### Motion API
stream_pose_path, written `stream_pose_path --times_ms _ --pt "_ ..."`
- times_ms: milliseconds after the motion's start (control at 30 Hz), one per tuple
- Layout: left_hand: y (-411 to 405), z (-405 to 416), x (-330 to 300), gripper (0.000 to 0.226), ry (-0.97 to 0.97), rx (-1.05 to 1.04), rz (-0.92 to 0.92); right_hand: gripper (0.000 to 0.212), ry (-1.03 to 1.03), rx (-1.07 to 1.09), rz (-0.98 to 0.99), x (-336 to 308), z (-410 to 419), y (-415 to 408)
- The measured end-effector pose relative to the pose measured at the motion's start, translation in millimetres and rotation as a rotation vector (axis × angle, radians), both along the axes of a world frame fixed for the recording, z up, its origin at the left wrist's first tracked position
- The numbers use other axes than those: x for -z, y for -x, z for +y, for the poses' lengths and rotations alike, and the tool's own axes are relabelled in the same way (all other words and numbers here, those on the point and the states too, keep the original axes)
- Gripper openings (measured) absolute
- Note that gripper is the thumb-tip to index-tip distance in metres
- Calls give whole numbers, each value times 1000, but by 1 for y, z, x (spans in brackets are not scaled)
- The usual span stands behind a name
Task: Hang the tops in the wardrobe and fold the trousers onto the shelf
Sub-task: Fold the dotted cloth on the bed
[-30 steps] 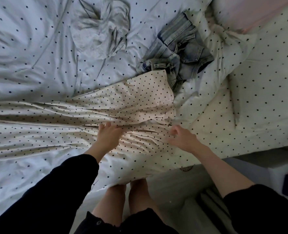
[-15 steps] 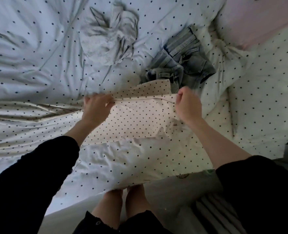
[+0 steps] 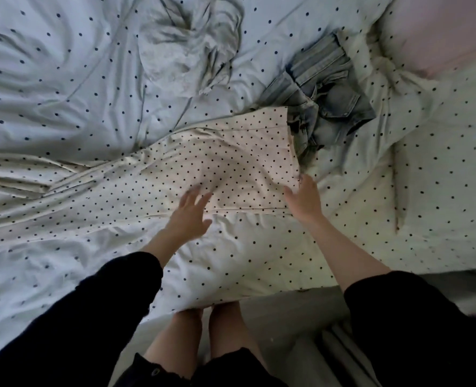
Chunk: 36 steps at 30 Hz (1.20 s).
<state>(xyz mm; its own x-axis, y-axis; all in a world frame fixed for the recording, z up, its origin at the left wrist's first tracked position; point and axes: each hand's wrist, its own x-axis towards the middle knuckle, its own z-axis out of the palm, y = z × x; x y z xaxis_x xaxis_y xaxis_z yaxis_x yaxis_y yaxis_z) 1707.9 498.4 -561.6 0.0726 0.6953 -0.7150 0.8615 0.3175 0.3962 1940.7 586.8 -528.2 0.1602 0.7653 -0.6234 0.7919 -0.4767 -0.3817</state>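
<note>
Cream polka-dot trousers (image 3: pixel 220 160) lie flat across the bed, their waist end to the right and the legs running off to the left. My left hand (image 3: pixel 189 213) hovers or rests on their near edge with fingers spread and straight. At the garment's right corner my right hand (image 3: pixel 304 199) touches the fabric with relaxed fingers. A crumpled denim garment (image 3: pixel 329 99) lies just beyond the waist end. Farther back sits a bunched grey top (image 3: pixel 186 48).
The bed is covered by a white dotted duvet (image 3: pixel 63 79), with a dotted pillow (image 3: pixel 443 174) at the right and a pink pillow (image 3: pixel 438 34) in the far right corner. My bare legs (image 3: pixel 203 336) stand against the bed's near edge, on a grey floor.
Half a second ago both hands held the folded waist edge lifted; now that edge lies laid down on the bed and both hands have let go, drawn back toward me.
</note>
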Motion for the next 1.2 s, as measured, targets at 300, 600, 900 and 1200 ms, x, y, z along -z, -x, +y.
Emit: stream_pose_path --times_ms 300,600,900,1200 --pt "-14 -10 20 68 -54 22 9 57 195 224 153 39 14 -6" --pt "1 -13 -1 57 -33 -66 0 20 104 434 -45 20 -4 -13" --pt "-25 -36 -24 56 81 17 -5 38 212 385 -246 -15 -45 -65" --pt "15 -52 -15 41 -99 -235 -32 59 -20 -249 -455 -4 -37 3"
